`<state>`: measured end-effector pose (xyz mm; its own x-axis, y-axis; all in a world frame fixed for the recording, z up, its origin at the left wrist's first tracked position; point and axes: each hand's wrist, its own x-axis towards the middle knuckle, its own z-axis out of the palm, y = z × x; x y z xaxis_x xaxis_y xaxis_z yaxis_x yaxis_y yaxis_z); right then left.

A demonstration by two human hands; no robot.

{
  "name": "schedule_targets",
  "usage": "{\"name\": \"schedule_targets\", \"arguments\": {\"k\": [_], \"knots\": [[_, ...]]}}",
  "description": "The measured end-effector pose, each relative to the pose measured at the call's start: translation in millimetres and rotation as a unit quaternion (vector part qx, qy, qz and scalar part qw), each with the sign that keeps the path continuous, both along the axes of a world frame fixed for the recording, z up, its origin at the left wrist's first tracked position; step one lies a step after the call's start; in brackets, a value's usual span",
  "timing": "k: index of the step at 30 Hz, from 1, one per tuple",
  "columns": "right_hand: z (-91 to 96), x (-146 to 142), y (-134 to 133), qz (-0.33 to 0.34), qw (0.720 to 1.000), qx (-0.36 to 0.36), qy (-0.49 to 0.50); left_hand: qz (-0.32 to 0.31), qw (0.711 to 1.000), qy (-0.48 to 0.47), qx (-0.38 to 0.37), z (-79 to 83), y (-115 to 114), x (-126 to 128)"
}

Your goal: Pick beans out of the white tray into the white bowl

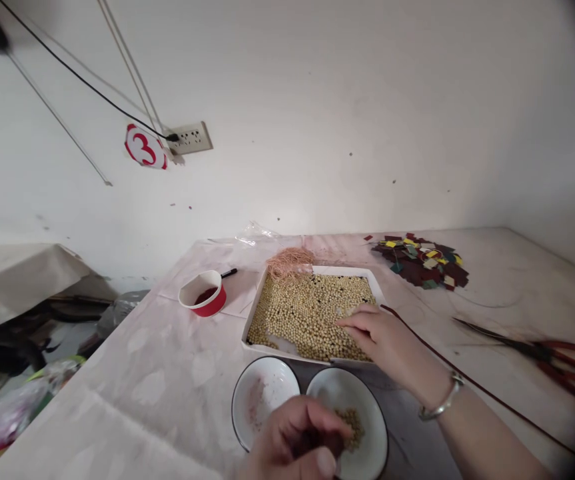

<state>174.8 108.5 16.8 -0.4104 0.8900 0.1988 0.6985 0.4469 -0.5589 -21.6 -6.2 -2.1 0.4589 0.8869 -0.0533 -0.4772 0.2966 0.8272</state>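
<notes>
Table (167, 387): pale covering
Cup (212, 307): red-and-white, left
Pen (229, 273): beside cup
Tray (342, 271): white, centre
Bowls (262, 381): two, dark-rimmed, near
Strip (517, 411): dark, right
Shears (537, 349): red-handled, right
Scraps (420, 267): multicoloured heap, far right
Plastic (256, 233): clear, far edge

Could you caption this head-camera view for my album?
Right hand at a shallow white tray of small, pale, round pieces; left hand, blurred, in front of two white bowls.

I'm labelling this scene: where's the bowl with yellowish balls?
The bowl is low in the head view, just right of the other bowl, in front of the tray, partly hidden by the left hand.
</notes>
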Motion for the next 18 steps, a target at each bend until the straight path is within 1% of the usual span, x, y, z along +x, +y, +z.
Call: {"name": "schedule_targets", "arguments": {"k": [1, 3, 5, 7, 9, 11, 14, 18], "knots": [[9.1, -1, -7, 0.008, 1.0, 0.005, 0.013, 0.022, 1.0, -0.005, 0.013, 6.6, 4, 4], [26.2, -3, -23, 0.031, 0.998, 0.015, 0.046, 0.029, 0.999, -0.044, 0.004, 10.5, 13, 13], [39.0, -6, -39, 0.075, 0.992, 0.023, 0.096, 0.023, 0.995, -0.093, -0.022, 5.0, 21, 20], [45.4, -12, -53, 0.108, 0.989, 0.012, 0.104, 0.011, 0.991, -0.128, -0.045, -4.0, 24, 22], [46.1, -20, -63, 0.128, 0.988, -0.006, 0.087, -0.003, 0.987, -0.15, -0.06, -10.8, 24, 21], [43.4, -28, -69, 0.128, 0.989, -0.009, 0.077, -0.009, 0.983, -0.169, -0.067, -13.1, 23, 17], [38.0, -38, -71, 0.126, 0.988, 0.004, 0.087, 0.0, 0.98, -0.183, -0.075, -10.2, 21, 11], [33.4, -40, -68, 0.15, 0.984, 0.015, 0.091, 0.0, 0.978, -0.193, -0.082, -7.0, 22, 8]]}}
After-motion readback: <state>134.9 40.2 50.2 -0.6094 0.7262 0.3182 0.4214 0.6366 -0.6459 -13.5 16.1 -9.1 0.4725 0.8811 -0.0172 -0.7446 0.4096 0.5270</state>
